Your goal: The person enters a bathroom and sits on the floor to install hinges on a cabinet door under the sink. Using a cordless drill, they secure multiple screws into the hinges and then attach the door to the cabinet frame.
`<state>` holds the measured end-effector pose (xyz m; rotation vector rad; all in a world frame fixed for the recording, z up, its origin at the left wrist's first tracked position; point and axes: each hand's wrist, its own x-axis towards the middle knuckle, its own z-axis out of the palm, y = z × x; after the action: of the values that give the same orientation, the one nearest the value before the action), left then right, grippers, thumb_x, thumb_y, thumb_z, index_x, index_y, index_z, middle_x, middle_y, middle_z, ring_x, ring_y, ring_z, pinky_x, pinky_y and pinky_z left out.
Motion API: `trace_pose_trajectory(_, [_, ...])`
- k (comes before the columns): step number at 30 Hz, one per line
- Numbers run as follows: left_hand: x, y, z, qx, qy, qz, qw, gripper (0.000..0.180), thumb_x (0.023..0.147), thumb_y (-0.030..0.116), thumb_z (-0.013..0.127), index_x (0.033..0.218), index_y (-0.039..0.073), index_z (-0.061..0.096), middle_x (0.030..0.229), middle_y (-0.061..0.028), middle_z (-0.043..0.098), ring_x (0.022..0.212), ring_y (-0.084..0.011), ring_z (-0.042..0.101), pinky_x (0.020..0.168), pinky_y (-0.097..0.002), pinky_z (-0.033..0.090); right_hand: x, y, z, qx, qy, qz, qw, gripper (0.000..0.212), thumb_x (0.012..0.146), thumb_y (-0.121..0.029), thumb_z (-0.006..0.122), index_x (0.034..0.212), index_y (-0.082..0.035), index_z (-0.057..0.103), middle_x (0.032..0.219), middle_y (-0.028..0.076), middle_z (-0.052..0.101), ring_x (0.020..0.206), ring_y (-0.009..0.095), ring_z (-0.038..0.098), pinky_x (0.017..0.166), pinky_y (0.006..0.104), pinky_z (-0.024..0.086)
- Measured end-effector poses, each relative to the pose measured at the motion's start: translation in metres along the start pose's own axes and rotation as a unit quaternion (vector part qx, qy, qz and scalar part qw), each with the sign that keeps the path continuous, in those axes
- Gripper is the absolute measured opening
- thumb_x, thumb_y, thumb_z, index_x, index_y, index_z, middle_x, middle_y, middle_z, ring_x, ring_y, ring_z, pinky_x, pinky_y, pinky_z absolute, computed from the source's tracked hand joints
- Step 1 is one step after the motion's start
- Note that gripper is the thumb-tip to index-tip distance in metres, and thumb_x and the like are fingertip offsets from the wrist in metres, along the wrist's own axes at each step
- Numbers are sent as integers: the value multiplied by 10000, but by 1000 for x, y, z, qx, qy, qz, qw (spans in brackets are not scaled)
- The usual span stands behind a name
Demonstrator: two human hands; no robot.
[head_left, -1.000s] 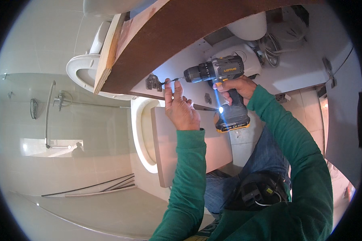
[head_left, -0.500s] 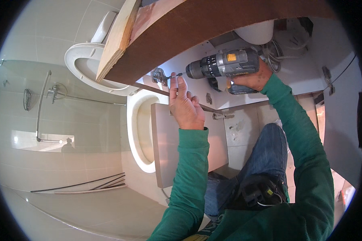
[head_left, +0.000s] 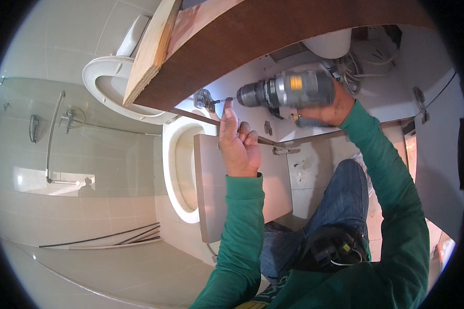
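Note:
My right hand (head_left: 337,105) is wrapped round the grip of a black and grey cordless drill (head_left: 296,90) with a yellow patch. The drill lies sideways, its chuck to the left, and its body is smeared by motion. A thin driver bit (head_left: 232,98) reaches from the chuck to a metal cabinet hinge (head_left: 204,99) on the cabinet's inner left wall. My left hand (head_left: 241,141) comes up from below, thumb and forefinger closed at the bit's front end, the other fingers curled. Whether a screw sits at the tip is too small to tell.
A brown-edged countertop (head_left: 211,56) with a raw wood strip (head_left: 152,51) arches above my hands. Below hangs a grey cabinet door (head_left: 242,190), beside a white toilet (head_left: 172,175). Another hinge (head_left: 420,98) is on the right; a coiled hose (head_left: 350,72) lies inside the cabinet.
My left hand has shifted slightly down and turned, its forefinger now less raised over the bit. The drill has stayed nearly in place but is now blurred by movement.

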<state>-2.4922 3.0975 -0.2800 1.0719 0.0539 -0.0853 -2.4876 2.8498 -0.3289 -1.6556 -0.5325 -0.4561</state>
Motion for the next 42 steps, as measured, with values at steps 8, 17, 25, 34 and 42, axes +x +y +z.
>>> trace_pose_trajectory(8, [2, 9, -8, 69, 18, -24, 997, 589, 1054, 321, 707, 1538, 51, 511, 827, 80, 363, 661, -25, 330, 548, -184, 318, 12, -25, -12, 204, -59, 258, 942, 337, 841, -158, 846, 1122, -7, 739, 791, 55, 706, 561, 130, 600, 530, 311, 504])
trace_pose_trajectory(17, [2, 13, -19, 382, 207, 304, 848, 381, 943, 214, 853, 1141, -36, 645, 893, 38, 417, 731, -73, 410, 629, -198, 351, 4, -15, -3, 253, -24, 240, 937, 353, 841, -143, 834, 1159, -15, 746, 935, 62, 753, 745, 148, 668, 681, 329, 560])
trace_pose_trajectory(25, [16, 23, -29, 552, 141, 401, 717, 418, 950, 239, 840, 823, 3, 519, 822, -13, 383, 739, -139, 361, 670, -304, 366, 7, -9, -8, 147, -38, 201, 968, 396, 812, -126, 841, 1194, -55, 761, 1105, 62, 790, 984, 175, 709, 911, 353, 579])
trace_pose_trajectory(34, [22, 21, -27, 546, 153, 416, 711, 510, 952, 227, 823, 753, 18, 402, 796, -14, 374, 732, -157, 362, 654, -331, 365, 11, -13, -10, 117, -49, 217, 968, 416, 800, -195, 872, 1182, -65, 772, 1075, 73, 793, 1002, 188, 719, 934, 359, 577])
trace_pose_trajectory(42, [24, 19, -31, 520, 140, 405, 739, 448, 968, 199, 815, 780, 22, 449, 805, 4, 388, 718, -124, 375, 643, -285, 363, 15, -7, -16, 15, -51, 180, 982, 480, 802, -314, 885, 1196, -66, 768, 1066, 85, 793, 1040, 219, 710, 993, 392, 548])
